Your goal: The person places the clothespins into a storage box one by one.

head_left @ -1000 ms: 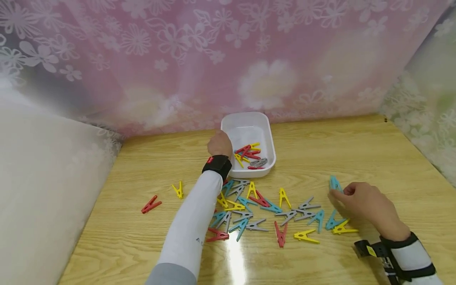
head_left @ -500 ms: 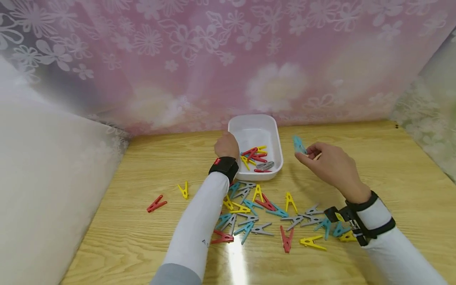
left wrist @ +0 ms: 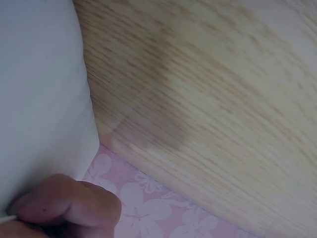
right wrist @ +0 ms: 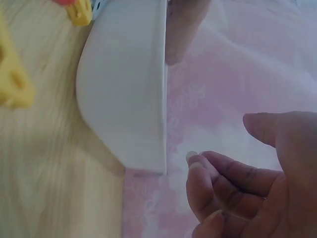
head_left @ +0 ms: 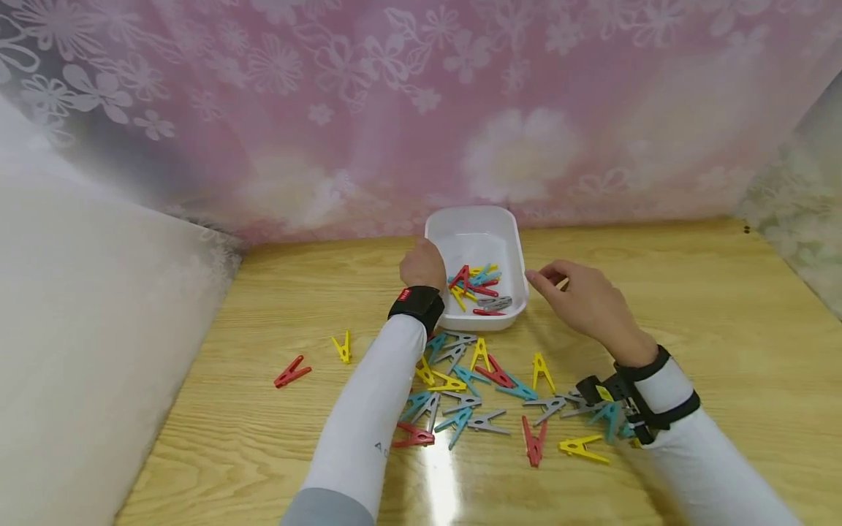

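My left hand (head_left: 422, 264) grips the left rim of a white plastic tub (head_left: 516, 241); in the left wrist view its curled fingers (left wrist: 91, 206) bend over the tub's edge. Several clothespins in red, yellow, blue and grey lie in the near half of the tub, a blue clothespin (head_left: 485, 278) among those on top. Just right of the tub's right rim is my right hand (head_left: 579, 296). In the right wrist view its thumb stands apart from loosely bent fingers (right wrist: 200, 191), with nothing between them.
Many loose clothespins lie on the wooden table in front of the tub, including a red clothespin (head_left: 534, 442) and a yellow clothespin (head_left: 583, 448). Off to the left lie another red clothespin (head_left: 291, 372) and a yellow one. A pink floral cloth (head_left: 368, 131) hangs behind the table.
My right hand has carried a blue clothespin from the right of the table to the tub and let it go; it now lies inside. The left hand stays at the rim.
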A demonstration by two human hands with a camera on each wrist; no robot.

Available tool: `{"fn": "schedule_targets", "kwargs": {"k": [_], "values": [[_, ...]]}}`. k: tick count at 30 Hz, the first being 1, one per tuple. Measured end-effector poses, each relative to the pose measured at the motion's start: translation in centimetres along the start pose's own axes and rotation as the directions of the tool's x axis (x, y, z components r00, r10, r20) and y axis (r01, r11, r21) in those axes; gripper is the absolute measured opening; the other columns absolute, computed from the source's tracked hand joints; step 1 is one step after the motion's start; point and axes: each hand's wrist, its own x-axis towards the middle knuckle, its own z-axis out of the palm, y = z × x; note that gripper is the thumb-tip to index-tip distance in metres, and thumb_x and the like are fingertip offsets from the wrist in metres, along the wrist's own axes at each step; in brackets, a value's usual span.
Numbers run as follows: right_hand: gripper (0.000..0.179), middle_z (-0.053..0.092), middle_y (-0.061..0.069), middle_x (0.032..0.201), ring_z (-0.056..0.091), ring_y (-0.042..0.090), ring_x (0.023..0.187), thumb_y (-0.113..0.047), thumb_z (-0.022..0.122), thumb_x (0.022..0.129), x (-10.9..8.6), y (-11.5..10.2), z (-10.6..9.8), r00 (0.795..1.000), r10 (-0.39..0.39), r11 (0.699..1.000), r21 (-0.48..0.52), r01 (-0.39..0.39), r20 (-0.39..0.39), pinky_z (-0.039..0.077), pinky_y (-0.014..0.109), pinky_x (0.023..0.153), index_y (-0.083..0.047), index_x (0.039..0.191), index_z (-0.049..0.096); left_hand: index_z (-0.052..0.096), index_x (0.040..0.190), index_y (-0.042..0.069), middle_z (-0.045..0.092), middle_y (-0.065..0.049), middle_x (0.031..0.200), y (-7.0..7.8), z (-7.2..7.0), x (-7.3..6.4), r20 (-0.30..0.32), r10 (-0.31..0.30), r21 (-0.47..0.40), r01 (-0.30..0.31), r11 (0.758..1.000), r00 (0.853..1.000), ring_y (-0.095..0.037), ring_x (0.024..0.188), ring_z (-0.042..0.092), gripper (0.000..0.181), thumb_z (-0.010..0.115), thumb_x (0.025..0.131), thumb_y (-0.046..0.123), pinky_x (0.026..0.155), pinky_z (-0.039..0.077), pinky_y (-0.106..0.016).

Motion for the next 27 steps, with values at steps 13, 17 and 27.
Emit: {"fn": "schedule_targets", "kwargs": {"k": [13,17,27], "values": [[0.037,0.062,0.011,0.106,0.057,0.022,0.085,-0.034,0.049,0.1,-3.7,5.5,-1.4,0.984,-0.117,0.993,0.035,0.113,0.133,0.047,0.038,0.068,-0.002,0.115,0.062,0.052,0.119,0.001,0.068,-0.01,0.086,-1.6,-0.5,0.8,0.002,0.022,-0.012,-0.022,1.0,1.0,-0.022,0.073,0.067,0.03,0.046,0.101,0.024,0.062,0.055,-0.034],[0.034,0.062,0.009,0.105,0.057,0.019,0.083,-0.03,0.052,0.1,-5.3,6.9,-1.7,0.98,-0.13,0.991,0.027,0.128,0.149,0.047,0.035,0.067,-0.002,0.115,0.063,0.051,0.12,0.001,0.068,-0.011,0.088,-2.0,-0.6,1.0,0.016,0.026,-0.02,-0.025,0.999,1.0,-0.022,0.074,0.067,0.03,0.045,0.102,0.023,0.063,0.055,-0.034],[0.029,0.058,0.007,0.114,0.052,0.007,0.078,-0.016,0.06,0.096,-8.7,10.2,-1.9,0.937,-0.197,0.978,0.124,0.167,0.29,0.045,0.026,0.059,-0.007,0.123,0.06,0.051,0.119,0.0,0.068,-0.013,0.091,-3.4,-1.1,1.4,0.013,-0.001,-0.017,0.001,1.0,1.0,-0.024,0.078,0.067,0.029,0.043,0.102,0.023,0.065,0.055,-0.035]]}}
